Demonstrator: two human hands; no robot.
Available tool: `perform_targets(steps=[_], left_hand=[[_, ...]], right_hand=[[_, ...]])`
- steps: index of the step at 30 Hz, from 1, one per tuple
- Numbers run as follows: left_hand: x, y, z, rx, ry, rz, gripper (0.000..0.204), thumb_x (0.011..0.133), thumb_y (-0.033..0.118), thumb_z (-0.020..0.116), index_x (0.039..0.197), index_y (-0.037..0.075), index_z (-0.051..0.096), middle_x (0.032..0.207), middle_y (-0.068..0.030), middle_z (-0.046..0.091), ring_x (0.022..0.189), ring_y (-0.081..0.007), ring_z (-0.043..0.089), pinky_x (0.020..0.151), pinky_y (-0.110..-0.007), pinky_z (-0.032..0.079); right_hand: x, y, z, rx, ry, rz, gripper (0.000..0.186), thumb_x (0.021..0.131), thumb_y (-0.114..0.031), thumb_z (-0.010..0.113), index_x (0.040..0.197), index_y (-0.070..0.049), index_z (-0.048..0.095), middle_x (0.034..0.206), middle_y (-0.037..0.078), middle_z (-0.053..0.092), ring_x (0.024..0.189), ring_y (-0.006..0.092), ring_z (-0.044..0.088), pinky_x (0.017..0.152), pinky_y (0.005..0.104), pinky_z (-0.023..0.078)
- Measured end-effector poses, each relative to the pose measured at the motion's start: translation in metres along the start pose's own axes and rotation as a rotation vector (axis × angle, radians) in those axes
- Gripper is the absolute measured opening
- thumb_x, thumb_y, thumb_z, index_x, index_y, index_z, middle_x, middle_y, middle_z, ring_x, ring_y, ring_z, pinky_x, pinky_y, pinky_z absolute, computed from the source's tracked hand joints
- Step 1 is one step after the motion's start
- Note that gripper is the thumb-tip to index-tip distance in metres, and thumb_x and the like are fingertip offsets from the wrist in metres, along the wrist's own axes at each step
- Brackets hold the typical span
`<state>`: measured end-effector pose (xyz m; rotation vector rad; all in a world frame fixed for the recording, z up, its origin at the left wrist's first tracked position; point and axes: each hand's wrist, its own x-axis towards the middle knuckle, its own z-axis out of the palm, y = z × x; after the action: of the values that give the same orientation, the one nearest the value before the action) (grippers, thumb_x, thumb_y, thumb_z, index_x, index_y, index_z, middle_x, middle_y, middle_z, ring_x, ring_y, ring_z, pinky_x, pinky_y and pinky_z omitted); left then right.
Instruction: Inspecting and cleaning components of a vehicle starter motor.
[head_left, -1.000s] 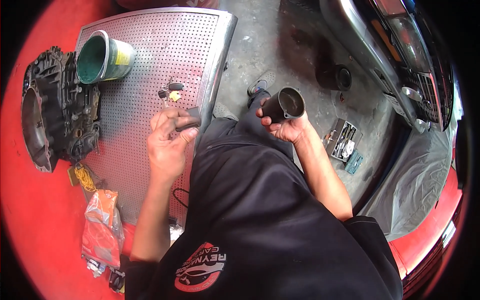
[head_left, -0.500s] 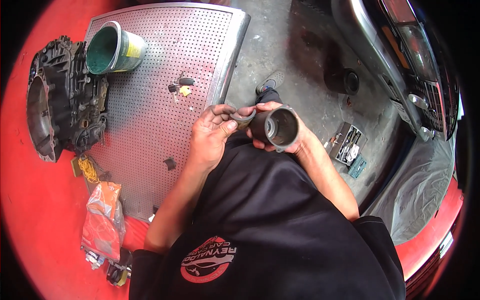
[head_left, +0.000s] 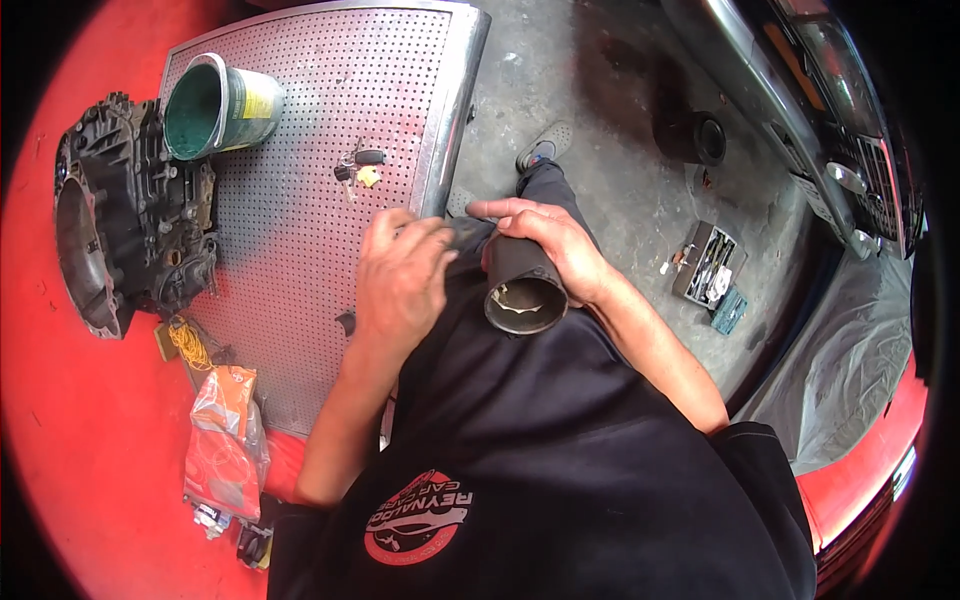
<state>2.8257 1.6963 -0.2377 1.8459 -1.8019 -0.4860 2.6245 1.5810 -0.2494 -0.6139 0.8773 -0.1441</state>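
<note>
My right hand point(head_left: 562, 245) wraps round the far end of a dark metal cylindrical housing point(head_left: 522, 262), its index finger stretched out to the left. The housing's open bore tilts toward me, with a lighter ragged-edged ring inside. Just left of it, my left hand point(head_left: 400, 275) is closed with curled fingers. A curved metal half-ring point(head_left: 462, 234) shows blurred at its fingertips, mostly hidden. Another dark curved piece point(head_left: 347, 322) lies on the perforated metal table point(head_left: 300, 270) beside my left wrist.
A green-lined bucket point(head_left: 225, 105) lies on the table near a large gearbox casing point(head_left: 135, 210). Keys point(head_left: 360, 170) rest mid-table. At left are yellow cord point(head_left: 187, 342) and a plastic bag point(head_left: 225, 430). A toolbox point(head_left: 708, 265) sits on the floor near a car point(head_left: 830, 130).
The housing has turned so its open end points down toward me, and my right hand has moved over its far end. My left hand has shifted slightly left and rolled back-up.
</note>
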Motion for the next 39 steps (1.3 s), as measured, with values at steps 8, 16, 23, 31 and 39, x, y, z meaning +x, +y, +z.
perform_targets(steps=[8, 16, 23, 31, 39], left_hand=[[0.001, 0.045, -0.069, 0.04, -0.078, 0.018, 0.038, 0.079, -0.004, 0.08, 0.116, 0.006, 0.079, 0.127, -0.0042, 0.077, 0.12, -0.0339, 0.061, 0.105, -0.046, 0.047], [0.004, 0.072, -0.048, 0.057, -0.075, 0.29, 0.029, 0.085, 0.011, 0.076, 0.113, 0.007, 0.081, 0.123, -0.002, 0.077, 0.123, -0.0306, 0.059, 0.098, -0.047, 0.043], [0.005, 0.066, -0.032, 0.083, -0.129, 0.351, 0.025, 0.087, 0.014, 0.073, 0.109, 0.007, 0.081, 0.123, -0.0037, 0.076, 0.123, -0.0296, 0.06, 0.1, -0.052, 0.041], [0.01, 0.06, -0.026, 0.091, -0.194, 0.331, 0.025, 0.085, 0.014, 0.076, 0.109, 0.007, 0.081, 0.122, -0.0022, 0.076, 0.125, -0.0294, 0.06, 0.101, -0.053, 0.04], [0.002, 0.05, -0.023, -0.102, -0.176, 0.113, 0.035, 0.081, 0.001, 0.083, 0.114, 0.007, 0.079, 0.123, -0.0033, 0.078, 0.128, -0.0363, 0.059, 0.111, -0.049, 0.042]], right_hand=[[0.008, 0.014, -0.025, 0.255, 0.052, 0.051, 0.037, 0.106, -0.023, 0.056, 0.116, 0.008, 0.073, 0.096, 0.015, 0.076, 0.08, 0.0199, 0.075, 0.074, 0.0342, 0.063], [0.017, 0.022, -0.023, 0.214, 0.115, 0.035, 0.038, 0.106, -0.025, 0.053, 0.103, 0.007, 0.074, 0.091, 0.018, 0.077, 0.08, 0.0245, 0.076, 0.077, 0.0357, 0.063], [0.017, 0.022, -0.025, 0.186, 0.105, 0.017, 0.036, 0.106, -0.021, 0.053, 0.1, 0.007, 0.074, 0.094, 0.015, 0.077, 0.083, 0.0233, 0.075, 0.081, 0.0353, 0.061], [0.023, 0.027, -0.029, 0.132, 0.108, 0.132, 0.034, 0.105, -0.024, 0.053, 0.099, 0.003, 0.074, 0.093, 0.012, 0.076, 0.082, 0.0198, 0.074, 0.077, 0.0343, 0.061], [0.019, 0.0, -0.017, 0.085, -0.033, 0.378, 0.038, 0.102, -0.037, 0.054, 0.108, -0.003, 0.07, 0.076, 0.009, 0.073, 0.052, 0.016, 0.067, 0.038, 0.0274, 0.048]])
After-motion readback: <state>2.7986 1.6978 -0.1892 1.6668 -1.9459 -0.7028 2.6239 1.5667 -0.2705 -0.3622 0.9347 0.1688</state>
